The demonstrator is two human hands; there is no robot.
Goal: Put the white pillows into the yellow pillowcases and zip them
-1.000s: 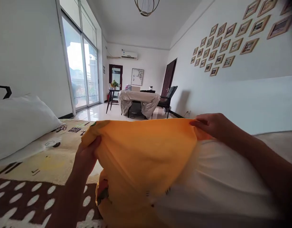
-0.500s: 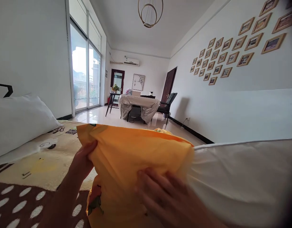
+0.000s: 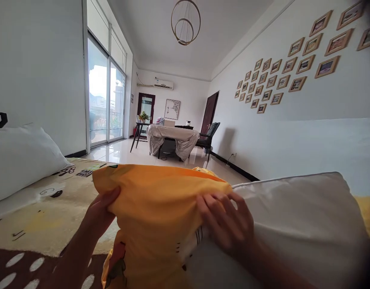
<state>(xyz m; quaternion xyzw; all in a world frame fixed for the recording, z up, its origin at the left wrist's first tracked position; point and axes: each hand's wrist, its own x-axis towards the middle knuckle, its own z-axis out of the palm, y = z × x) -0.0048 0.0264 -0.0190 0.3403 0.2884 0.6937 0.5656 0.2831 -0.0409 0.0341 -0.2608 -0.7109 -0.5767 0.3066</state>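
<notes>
An orange pillowcase [image 3: 154,200] with printed figures spreads out in front of me. My left hand [image 3: 103,208] pinches its left side, thumb on top of the cloth. Near its right end, my right hand [image 3: 228,220] has bent fingers gripping the fabric, with the thumb hidden. A white pillow [image 3: 296,216] with a piped edge lies at the right, partly behind my right hand and forearm. Whether any of the pillow is inside the pillowcase cannot be made out.
Another white pillow [image 3: 25,160] rests at the left on a cream and brown patterned blanket [image 3: 31,216]. Beyond the bed are a covered table [image 3: 172,132], a black chair [image 3: 209,138] and a stand with a potted plant [image 3: 143,116]. Glass doors [image 3: 106,88] stand at the left.
My right hand has moved up and right across the pillowcase, from loosely spread fingers to a grip near its right end. My left hand keeps its hold. More of the right pillow shows.
</notes>
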